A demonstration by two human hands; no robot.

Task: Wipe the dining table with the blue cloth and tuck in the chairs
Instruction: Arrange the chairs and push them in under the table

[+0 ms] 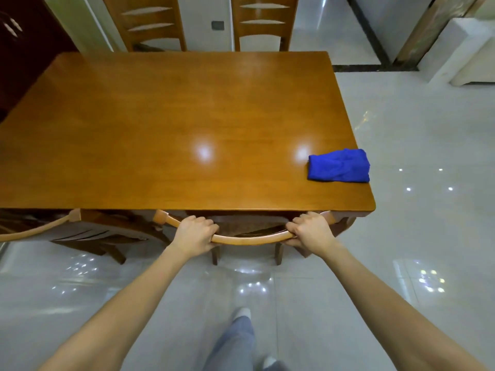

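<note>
The wooden dining table [160, 124] fills the middle of the head view. A folded blue cloth [338, 166] lies on its near right corner, untouched. Against the table's near edge stands a wooden chair [251, 239], its seat under the tabletop. My left hand [194, 234] grips the curved top rail on the left, and my right hand [310, 230] grips the same rail on the right.
A second chair [67, 228] sits at the near left, mostly under the table. Two more chairs [150, 22] [263, 22] stand at the far edge. Glossy tiled floor [415, 210] lies to the right, with a white cabinet [460, 52] far right and dark furniture [24, 44] far left.
</note>
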